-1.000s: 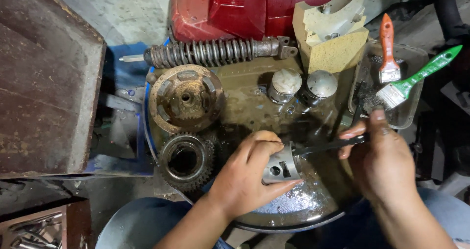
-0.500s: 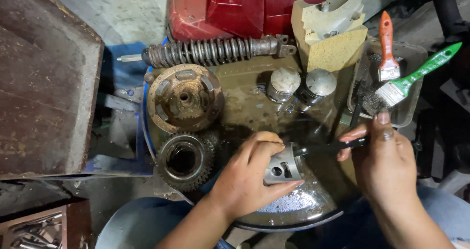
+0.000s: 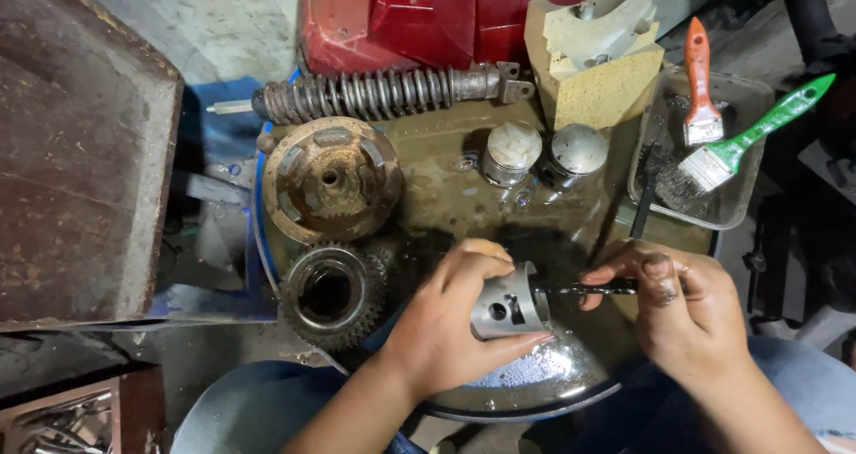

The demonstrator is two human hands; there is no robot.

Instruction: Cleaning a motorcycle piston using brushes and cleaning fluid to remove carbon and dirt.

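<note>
My left hand [image 3: 450,325] grips a grey metal piston [image 3: 510,304] lying on its side over the wet top of a round oily drum [image 3: 535,392]. A slim dark tool [image 3: 590,286] is pinched in my right hand [image 3: 679,316], and its tip touches the piston's crown. Both hands are close together at the front of the drum.
On the drum lie a rusty clutch disc [image 3: 332,182], a toothed gear ring [image 3: 332,293], a coil shock spring [image 3: 383,93] and two more pistons [image 3: 513,151]. A clear tray [image 3: 744,200] at the right holds brushes, one green-handled [image 3: 758,133]. A red body panel [image 3: 428,17] and a rusty box [image 3: 76,151] flank the drum.
Both hands with the piston and tool have shifted slightly lower and closer together; the tool tip stays at the piston.
</note>
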